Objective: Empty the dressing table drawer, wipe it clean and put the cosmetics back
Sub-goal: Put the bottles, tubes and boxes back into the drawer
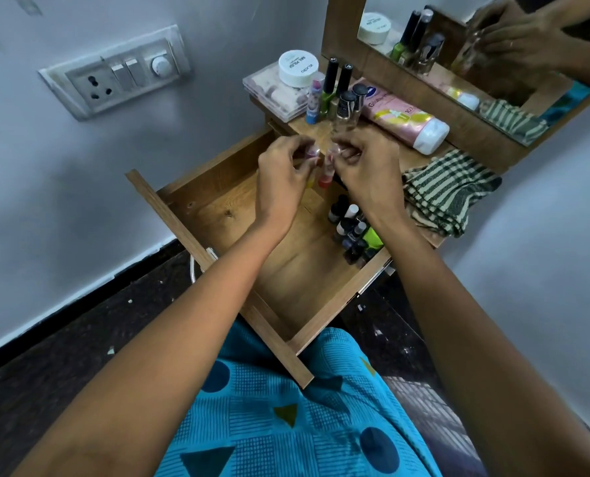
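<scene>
Open drawer (238, 218), nail-polish bottles (352, 228) grouped at its right wall. Above it, the left hand (283, 173) pinches a small pinkish piece (312, 153) in curled fingers. The right hand (366, 163) pinches the top of a red-orange bottle (324, 175); details are blurred. A striped cloth (448, 191) lies on the desk (402, 158).

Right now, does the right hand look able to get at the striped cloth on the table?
Probably yes: the striped cloth lies uncovered just beside the right hand, with nothing between them. But its fingers pinch a small red bottle, so it would likely have to put that down first.
</scene>
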A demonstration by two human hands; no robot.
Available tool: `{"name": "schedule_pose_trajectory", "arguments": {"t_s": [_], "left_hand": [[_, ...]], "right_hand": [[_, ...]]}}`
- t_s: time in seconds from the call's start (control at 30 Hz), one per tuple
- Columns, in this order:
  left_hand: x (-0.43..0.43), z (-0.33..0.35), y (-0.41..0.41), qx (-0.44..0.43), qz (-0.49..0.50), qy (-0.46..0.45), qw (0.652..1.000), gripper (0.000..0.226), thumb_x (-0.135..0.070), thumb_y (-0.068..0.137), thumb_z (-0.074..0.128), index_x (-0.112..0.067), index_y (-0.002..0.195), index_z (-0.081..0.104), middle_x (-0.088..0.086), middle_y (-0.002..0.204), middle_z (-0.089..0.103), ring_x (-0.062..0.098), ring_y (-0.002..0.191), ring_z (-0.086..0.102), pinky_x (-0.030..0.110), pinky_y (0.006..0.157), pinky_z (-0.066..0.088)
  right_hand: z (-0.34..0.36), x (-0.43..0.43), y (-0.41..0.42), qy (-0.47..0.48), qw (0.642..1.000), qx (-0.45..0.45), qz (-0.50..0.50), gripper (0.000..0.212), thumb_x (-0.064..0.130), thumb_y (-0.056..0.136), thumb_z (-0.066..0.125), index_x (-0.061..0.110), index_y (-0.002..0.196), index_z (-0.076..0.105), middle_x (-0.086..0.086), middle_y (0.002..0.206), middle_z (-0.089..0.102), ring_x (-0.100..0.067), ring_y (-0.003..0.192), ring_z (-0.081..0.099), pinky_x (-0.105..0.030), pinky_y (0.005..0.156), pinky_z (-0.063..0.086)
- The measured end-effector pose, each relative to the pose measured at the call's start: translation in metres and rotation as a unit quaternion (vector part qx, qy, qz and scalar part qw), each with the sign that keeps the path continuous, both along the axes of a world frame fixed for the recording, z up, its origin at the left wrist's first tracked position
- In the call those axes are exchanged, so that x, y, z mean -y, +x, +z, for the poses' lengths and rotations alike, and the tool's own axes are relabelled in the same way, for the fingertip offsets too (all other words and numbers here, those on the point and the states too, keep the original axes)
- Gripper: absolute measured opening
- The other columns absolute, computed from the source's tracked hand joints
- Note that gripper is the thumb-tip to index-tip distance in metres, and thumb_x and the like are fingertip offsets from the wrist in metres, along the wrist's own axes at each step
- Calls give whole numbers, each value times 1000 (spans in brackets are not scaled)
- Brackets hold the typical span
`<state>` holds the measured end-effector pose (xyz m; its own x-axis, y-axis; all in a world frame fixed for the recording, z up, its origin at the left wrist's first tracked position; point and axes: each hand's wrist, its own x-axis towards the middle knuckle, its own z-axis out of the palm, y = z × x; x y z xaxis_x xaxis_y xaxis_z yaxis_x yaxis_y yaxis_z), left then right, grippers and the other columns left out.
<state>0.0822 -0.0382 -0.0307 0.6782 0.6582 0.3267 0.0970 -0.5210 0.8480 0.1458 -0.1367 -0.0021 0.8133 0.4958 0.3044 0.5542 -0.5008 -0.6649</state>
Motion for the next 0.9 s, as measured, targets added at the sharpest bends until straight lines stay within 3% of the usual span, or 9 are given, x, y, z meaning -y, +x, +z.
{"name": "schedule_pose_trajectory", "arguments": {"t_s": [0.17,0.23,0.33,0.53,0.73,0.9], "left_hand": [[7,-21,0,-38,-40,-8,998,27,-1,78,65,-6,104,67,5,101,68,2,88,58,-4,74,39],[8,-29,3,-57,-53,-9,997,27,0,80,63,-7,106,67,4,104,68,4,92,59,-2,75,39],[7,-42,8,-76,-72,-15,994,29,2,80,62,-8,107,66,6,104,68,7,92,61,-2,74,40],[6,-57,17,-93,-105,12,990,28,2,80,63,-6,106,67,8,102,66,4,87,57,-2,74,40],[6,-69,25,-94,-133,9,987,28,7,78,61,-5,103,68,4,98,62,9,89,59,2,77,44],[6,-75,32,-109,-135,3,985,26,6,78,62,-4,102,68,11,103,64,10,92,59,-4,76,40]], "right_hand": [[-22,14,-10,-48,999,-16,5,25,11,87,60,7,111,66,-10,108,64,-13,84,61,-28,78,54],[-30,19,-14,-68,997,-28,9,25,10,87,61,8,111,66,-10,110,61,-15,83,63,-26,79,54],[-42,21,-17,-117,992,-39,22,27,10,86,61,6,112,64,-11,110,57,-22,92,62,-35,85,53],[-60,26,-23,-209,977,50,10,25,14,90,54,4,111,63,-12,112,58,-28,105,51,-38,89,46],[-77,23,-27,-241,956,161,-41,11,8,75,67,6,85,70,-12,85,67,-30,78,60,-36,68,47],[-82,22,-28,-272,937,208,-75,7,12,70,72,11,76,68,-7,77,67,-25,73,60,-32,66,45]]}}
